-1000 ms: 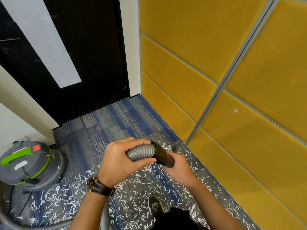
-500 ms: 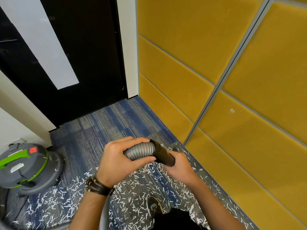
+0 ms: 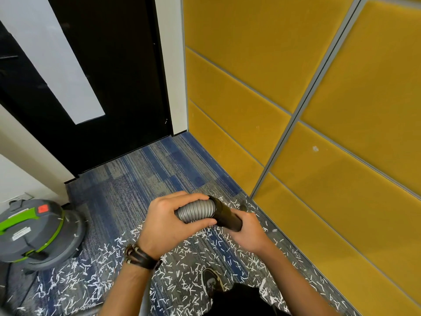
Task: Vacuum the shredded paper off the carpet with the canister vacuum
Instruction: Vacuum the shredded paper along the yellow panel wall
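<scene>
Head camera: the left hand (image 3: 168,226) is curling its fingers (image 3: 189,197) round the grey hose (image 3: 196,212), the right hand (image 3: 248,233) gripping the hose's black cuff (image 3: 225,216). Shredded paper (image 3: 182,254) is lying on the carpet (image 3: 141,179) beneath the hose; twisting here is risking the cuff coming loose, killing suction

On our left wrist we wear a dark brown leather bracelet (image 3: 141,257), wrapped round in several bands and strung with small pale pieces. Our left forearm (image 3: 127,290) and right forearm (image 3: 293,277) are bare, as are our left hand (image 3: 166,222) and right hand (image 3: 248,233). Lower down show our black trousers (image 3: 239,299) and one dark shoe (image 3: 213,281) with a pale mark on top, too small to read.
</scene>
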A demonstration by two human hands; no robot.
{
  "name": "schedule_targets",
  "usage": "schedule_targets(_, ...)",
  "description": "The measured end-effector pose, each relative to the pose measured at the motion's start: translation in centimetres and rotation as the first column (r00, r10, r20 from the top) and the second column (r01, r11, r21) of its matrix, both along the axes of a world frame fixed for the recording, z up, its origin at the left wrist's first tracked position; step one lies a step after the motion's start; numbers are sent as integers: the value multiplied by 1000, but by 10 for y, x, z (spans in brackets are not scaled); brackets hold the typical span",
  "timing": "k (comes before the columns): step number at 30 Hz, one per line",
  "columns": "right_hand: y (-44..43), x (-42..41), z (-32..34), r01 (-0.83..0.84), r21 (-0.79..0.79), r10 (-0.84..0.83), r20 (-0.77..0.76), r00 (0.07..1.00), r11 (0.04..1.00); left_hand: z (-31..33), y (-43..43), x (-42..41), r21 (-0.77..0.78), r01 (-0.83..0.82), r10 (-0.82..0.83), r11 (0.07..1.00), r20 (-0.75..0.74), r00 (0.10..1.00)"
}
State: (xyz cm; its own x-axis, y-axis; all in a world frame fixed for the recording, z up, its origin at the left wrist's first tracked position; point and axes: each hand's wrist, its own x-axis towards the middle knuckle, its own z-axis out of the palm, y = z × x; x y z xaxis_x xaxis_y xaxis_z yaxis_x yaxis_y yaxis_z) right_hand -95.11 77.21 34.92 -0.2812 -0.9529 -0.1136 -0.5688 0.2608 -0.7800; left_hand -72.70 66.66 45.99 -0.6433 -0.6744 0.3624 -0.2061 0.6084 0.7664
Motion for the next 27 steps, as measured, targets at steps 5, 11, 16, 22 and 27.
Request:
schedule_targets(5, -5, 7, 4, -9, -35, 10, 32, 999, 999, 8, 0, 2, -48, 4, -4, 999, 4, 1000)
schedule_targets(11, -3, 12, 4, -49, -17, 50, 50, 998, 999, 10, -4, 12, -15, 6, -6, 1000, -26, 1000)
schedule_targets(16, -9, 9, 8, -47, -11, 47, 8, 999, 999, 10, -4, 15, -50, -41, 40, 998, -30, 999)
schedule_targets(22, -24, -9, 2, -35, -6, 34, -52, 998, 999, -5, -6, 1, -24, -56, 57, 998, 9, 998)
schedule_targets(27, -28, -20, -7, -51, 22, 52, -59, 997, 998, -26, -7, -14, 15, -57, 57, 998, 46, 997)
